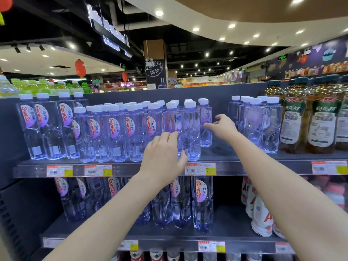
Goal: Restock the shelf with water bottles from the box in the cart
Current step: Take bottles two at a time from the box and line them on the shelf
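Observation:
Clear water bottles with white caps and pink-red labels fill the upper shelf (235, 167) in rows. My left hand (162, 157) wraps around the lower part of a front-row water bottle (172, 119) that stands on the shelf, thumb on its right side. My right hand (221, 127) hovers open with fingers spread and nothing in it. Its fingertips are close to a water bottle further back (206, 117). A bare gap of shelf (219, 147) lies under that hand, with another group of water bottles (254, 125) to its right. The box and the cart are out of view.
Brown tea bottles (293, 125) stand at the right end of the upper shelf, green drink bottles (47, 87) on top at the left. The lower shelf holds larger water bottles (202, 202) and white-red bottles (261, 215). Price tags (200, 168) line the shelf edges.

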The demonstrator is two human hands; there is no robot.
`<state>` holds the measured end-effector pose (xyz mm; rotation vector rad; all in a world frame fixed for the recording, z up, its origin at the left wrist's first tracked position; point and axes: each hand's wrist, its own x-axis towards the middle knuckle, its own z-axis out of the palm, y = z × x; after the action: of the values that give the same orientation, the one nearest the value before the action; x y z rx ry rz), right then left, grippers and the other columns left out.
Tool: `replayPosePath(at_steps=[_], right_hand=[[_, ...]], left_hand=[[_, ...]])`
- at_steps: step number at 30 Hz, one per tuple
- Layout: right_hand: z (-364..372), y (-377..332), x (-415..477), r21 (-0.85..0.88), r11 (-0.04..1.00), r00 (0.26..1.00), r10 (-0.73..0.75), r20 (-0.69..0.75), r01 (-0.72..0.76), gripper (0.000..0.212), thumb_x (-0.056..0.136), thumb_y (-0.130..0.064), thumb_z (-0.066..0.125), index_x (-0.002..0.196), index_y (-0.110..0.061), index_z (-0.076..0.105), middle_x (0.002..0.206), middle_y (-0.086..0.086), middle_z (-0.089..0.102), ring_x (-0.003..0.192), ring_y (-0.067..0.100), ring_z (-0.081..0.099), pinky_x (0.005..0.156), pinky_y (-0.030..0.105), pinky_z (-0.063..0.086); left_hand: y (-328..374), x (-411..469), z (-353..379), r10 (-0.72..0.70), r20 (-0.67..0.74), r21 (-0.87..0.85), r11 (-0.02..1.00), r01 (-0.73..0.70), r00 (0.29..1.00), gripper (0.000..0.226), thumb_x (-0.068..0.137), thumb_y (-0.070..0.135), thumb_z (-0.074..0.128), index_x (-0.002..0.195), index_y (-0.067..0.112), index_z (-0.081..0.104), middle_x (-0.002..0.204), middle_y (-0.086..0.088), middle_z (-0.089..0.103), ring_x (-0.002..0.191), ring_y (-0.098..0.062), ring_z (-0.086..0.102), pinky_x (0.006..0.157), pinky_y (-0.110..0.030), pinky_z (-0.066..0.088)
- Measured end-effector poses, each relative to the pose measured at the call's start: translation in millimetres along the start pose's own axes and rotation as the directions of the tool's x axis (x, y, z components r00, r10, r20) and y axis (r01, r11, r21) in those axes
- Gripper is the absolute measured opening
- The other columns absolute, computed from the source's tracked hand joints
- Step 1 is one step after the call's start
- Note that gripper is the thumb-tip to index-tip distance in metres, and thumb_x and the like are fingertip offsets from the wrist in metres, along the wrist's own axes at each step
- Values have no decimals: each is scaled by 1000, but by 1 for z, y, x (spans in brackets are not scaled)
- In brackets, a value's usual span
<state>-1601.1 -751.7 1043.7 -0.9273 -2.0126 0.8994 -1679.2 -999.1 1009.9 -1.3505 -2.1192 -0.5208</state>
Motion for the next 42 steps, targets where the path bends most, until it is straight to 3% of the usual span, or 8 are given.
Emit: replayPosePath(at_steps=[3, 9, 18, 22, 28, 32, 35, 42], right_hand=[[-4, 6, -13, -78, 997, 999, -3, -34, 1, 51, 100, -13, 54, 150, -8, 48, 140, 10, 62, 129, 27, 55, 101, 32, 43], [-18, 6, -57, -338, 937, 995, -100, -21, 87, 57, 95, -5, 44, 151, -14, 50, 147, 12, 58, 138, 33, 49, 113, 43, 43], [-12, -11, -150, -568, 808, 988, -137, 72, 154, 58, 98, -15, 48, 156, -18, 42, 147, 14, 57, 122, 36, 59, 96, 46, 54], [0, -11, -187, -578, 804, 987, -70, 144, 141, 56, 99, -21, 50, 154, -13, 43, 140, 13, 60, 125, 34, 56, 99, 45, 51], [23, -9, -241, -588, 788, 969, -46, 242, 184, 36, 98, -27, 52, 129, -8, 57, 119, 13, 66, 108, 36, 62, 79, 38, 50], [37, -17, -293, -570, 789, 933, -12, 359, 229, 52, 102, -26, 51, 148, -3, 44, 127, 18, 64, 124, 36, 56, 89, 39, 49], [50, -17, -326, -549, 797, 914, -10, 405, 252, 49, 99, -27, 52, 142, -4, 49, 113, 14, 67, 106, 35, 63, 85, 41, 55], [98, -30, -388, -478, 821, 872, -46, 488, 311, 43, 100, -26, 51, 137, -3, 53, 134, 19, 61, 112, 38, 61, 91, 44, 54]], left_hand=[[-1, -1, 0, 13, 37, 16, 1000, -13, 999, 65, 102, 44, 46, 157, 12, 33, 145, -6, 51, 125, -27, 52, 103, -37, 42], [-6, -4, -3, 31, 97, 18, 999, -33, 995, 64, 102, 43, 46, 155, 9, 34, 144, -11, 51, 126, -33, 52, 102, -42, 43], [-9, -42, -5, 96, 174, -35, 995, -91, 980, 56, 100, 42, 48, 145, 8, 45, 136, -14, 56, 119, -35, 55, 97, -44, 44], [-15, -68, -12, 81, 183, -43, 996, -75, 980, 52, 100, 39, 49, 141, 8, 50, 130, -13, 60, 116, -34, 57, 94, -43, 45], [-20, -118, -34, 37, 211, 15, 999, -41, 977, 48, 99, 39, 49, 135, 8, 54, 125, -15, 62, 111, -35, 59, 88, -42, 47], [-26, -170, -59, -21, 255, 74, 997, 3, 967, 43, 99, 40, 50, 130, 10, 56, 122, -15, 62, 110, -36, 58, 83, -41, 43], [-33, -212, -74, -75, 303, 122, 992, 40, 950, 47, 99, 40, 49, 134, 8, 52, 127, -17, 59, 112, -38, 58, 80, -41, 40], [-81, -304, -107, -189, 385, 175, 976, 130, 903, 52, 98, 48, 50, 133, 10, 53, 123, -14, 60, 111, -35, 59, 86, -44, 47]])
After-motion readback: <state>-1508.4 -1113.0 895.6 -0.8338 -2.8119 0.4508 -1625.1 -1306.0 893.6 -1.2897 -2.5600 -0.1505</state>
